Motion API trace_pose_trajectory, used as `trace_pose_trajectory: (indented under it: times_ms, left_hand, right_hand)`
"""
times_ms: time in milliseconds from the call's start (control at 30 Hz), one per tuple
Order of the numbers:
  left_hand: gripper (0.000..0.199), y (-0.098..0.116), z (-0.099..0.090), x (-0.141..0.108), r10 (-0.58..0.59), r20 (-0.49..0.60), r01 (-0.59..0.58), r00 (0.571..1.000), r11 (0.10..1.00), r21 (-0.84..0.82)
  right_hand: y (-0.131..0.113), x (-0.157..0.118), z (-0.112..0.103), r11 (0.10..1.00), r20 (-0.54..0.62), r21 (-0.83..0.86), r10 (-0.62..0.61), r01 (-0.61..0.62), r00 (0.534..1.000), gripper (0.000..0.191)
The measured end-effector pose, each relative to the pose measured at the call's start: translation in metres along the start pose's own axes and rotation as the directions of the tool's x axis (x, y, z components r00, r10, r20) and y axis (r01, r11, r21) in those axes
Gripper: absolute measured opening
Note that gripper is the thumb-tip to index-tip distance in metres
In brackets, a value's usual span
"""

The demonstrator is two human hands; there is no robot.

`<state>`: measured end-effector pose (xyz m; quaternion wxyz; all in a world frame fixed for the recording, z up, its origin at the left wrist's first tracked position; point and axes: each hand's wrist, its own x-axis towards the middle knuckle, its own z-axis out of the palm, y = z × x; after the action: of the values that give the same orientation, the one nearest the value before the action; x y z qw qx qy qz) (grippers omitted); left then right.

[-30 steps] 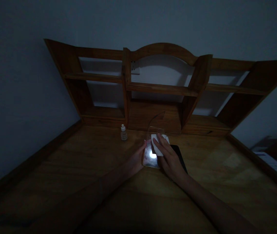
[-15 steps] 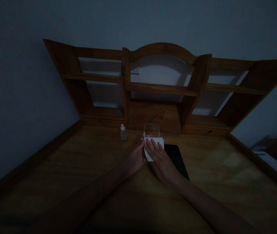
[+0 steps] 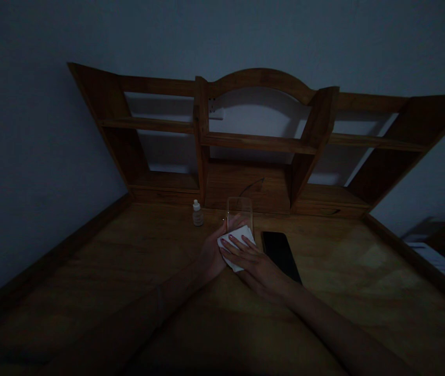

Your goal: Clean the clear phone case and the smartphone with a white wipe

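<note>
A clear phone case (image 3: 240, 208) stands out above the desk, gripped from behind and from its left edge by my left hand (image 3: 212, 253). Pressed flat on the lower part of the case is a folded white tissue (image 3: 241, 233), with the fingers of my right hand (image 3: 251, 261) laid over it. A black phone (image 3: 280, 254) lies on the desk beside my right hand. To the left of the case stands a small clear bottle (image 3: 197, 215) with a white cap. The lower end of the case is hidden by the tissue and hands.
A wooden shelf unit (image 3: 261, 143) rises along the back of the wooden desk (image 3: 128, 250). Raised wooden edges run down both sides of the desk. Papers (image 3: 441, 263) lie beyond the right edge. The light is dim.
My right hand and the tissue have moved down and left over the case, and the tissue has turned. The case has shifted slightly left. More of the phone shows.
</note>
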<state>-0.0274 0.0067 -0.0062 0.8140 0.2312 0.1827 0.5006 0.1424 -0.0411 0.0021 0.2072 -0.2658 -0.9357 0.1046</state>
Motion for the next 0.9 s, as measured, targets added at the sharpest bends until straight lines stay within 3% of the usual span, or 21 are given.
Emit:
trace_pose_trajectory:
  times_ms: [233, 400, 533, 733, 900]
  left_hand:
    - [0.044, -0.004, 0.001, -0.007, 0.045, -0.021, -0.042, 0.999, 0.993, 0.106]
    - [0.030, -0.002, 0.017, -0.012, 0.029, -0.037, -0.022, 0.999, 0.986, 0.167]
    - [0.021, -0.002, 0.018, -0.014, 0.035, -0.029, -0.028, 0.999, 0.976, 0.214]
    - [0.033, -0.005, 0.007, -0.013, 0.015, -0.017, -0.008, 1.000, 0.936, 0.351]
    - [0.037, -0.004, 0.011, -0.014, 0.042, -0.039, -0.025, 0.998, 0.933, 0.359]
  right_hand:
    - [-0.002, -0.001, -0.011, 0.987, -0.018, 0.157, -0.027, 0.029, 0.999, 0.052]
    - [-0.007, 0.001, -0.016, 0.977, -0.041, 0.206, -0.047, 0.054, 0.998, 0.049]
    - [-0.008, 0.003, -0.017, 0.974, -0.062, 0.215, -0.062, 0.073, 0.996, 0.048]
    - [-0.009, 0.002, -0.018, 0.968, -0.060, 0.244, -0.048, 0.061, 0.997, 0.048]
    - [-0.008, 0.001, -0.017, 0.968, -0.054, 0.247, -0.037, 0.050, 0.998, 0.049]
